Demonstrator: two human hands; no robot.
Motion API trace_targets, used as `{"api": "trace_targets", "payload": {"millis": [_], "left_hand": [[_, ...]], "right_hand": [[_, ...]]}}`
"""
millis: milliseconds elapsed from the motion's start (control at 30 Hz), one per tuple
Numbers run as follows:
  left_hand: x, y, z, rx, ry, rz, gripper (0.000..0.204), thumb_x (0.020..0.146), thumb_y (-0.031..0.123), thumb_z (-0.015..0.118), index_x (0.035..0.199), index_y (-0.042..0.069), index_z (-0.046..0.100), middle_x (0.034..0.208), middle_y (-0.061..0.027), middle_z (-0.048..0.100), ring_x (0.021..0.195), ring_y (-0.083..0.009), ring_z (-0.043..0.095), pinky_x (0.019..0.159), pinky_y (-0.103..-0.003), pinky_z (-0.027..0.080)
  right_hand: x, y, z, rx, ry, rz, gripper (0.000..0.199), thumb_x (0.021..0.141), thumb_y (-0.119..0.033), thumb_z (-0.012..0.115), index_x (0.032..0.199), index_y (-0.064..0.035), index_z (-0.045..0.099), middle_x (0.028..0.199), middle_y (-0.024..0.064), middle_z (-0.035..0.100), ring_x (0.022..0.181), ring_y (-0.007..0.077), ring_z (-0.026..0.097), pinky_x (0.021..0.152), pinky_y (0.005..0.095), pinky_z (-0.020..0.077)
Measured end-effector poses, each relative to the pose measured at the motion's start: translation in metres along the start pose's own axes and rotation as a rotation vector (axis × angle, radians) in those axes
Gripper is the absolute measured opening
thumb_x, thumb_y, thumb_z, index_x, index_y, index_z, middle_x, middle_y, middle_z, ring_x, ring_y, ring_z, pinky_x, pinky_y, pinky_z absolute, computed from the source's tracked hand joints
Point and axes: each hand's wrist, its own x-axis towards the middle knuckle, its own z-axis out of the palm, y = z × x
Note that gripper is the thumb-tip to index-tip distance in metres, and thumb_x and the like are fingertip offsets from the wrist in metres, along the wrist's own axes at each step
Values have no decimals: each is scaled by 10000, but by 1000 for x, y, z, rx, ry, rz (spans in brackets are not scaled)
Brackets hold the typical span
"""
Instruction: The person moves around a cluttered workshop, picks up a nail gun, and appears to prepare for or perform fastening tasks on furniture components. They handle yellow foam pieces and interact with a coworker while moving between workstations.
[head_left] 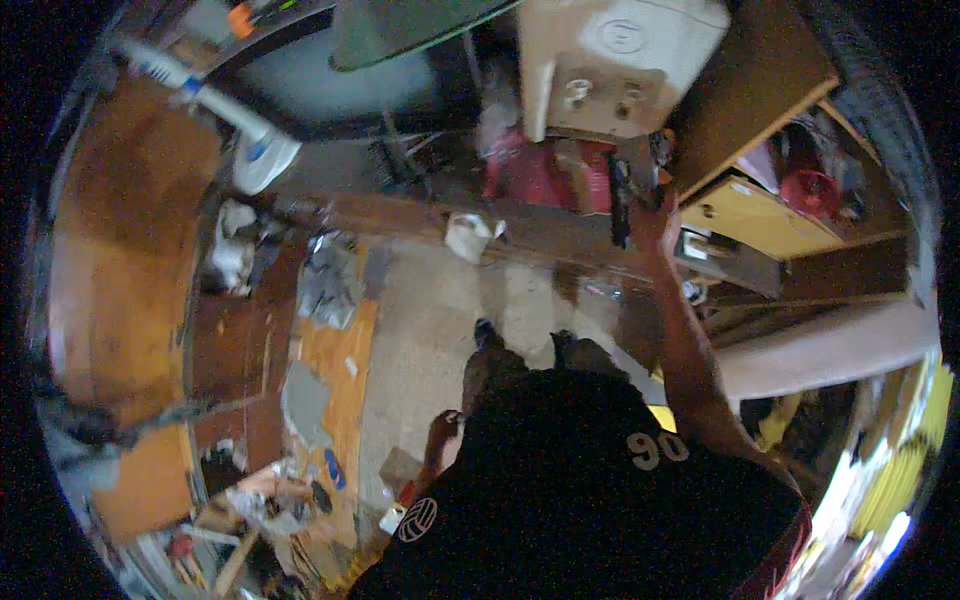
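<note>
My right arm stretches forward to the bench, where my right hand is beside a long dark object. Blur hides whether its fingers grip that object or only touch it. Just left of the hand lies a red box or case with a brown strip across it. Low by my left side hangs my left hand, its fingers curled. A small pale spot shows at the fingertips, too small to make out.
A beige box-shaped housing stands beyond the red case. Wooden shelving with a red round item is at right. A white cup-like container sits at the bench edge. A cluttered wooden bench runs along the left.
</note>
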Motion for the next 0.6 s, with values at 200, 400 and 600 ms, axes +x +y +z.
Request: {"api": "trace_targets", "payload": {"millis": [200, 400, 600], "left_hand": [[148, 80, -96, 6, -26, 732, 421, 923, 344, 531, 1180, 13, 571, 1144, -200, 613, 1079, -290, 596, 923, -378, 454], [34, 341, -173, -562, -752, 987, 501, 920, 231, 565, 1342, 12, 407, 1192, -135, 574, 1116, -192, 541, 914, -331, 443], [-69, 387, -165, -246, -966, 1130, 577, 913, 252, 555, 1390, 11, 335, 1223, -190, 547, 1089, -229, 566, 895, -346, 458]], "right_hand": [[-116, 3, -70, 408, -117, -169, 311, 831, -162, 616, 1100, -39, 520, 760, 74, 579, 679, 196, 586, 634, 378, 511], [-214, -74, -103, 1521, -111, 533, 365, 825, -274, 626, 1105, -60, 533, 582, 26, 467, 514, 171, 474, 565, 362, 456], [-275, -49, -139, 1706, -86, 274, 430, 855, -397, 585, 1108, -55, 524, 550, 30, 476, 476, 165, 470, 520, 343, 429]]}}
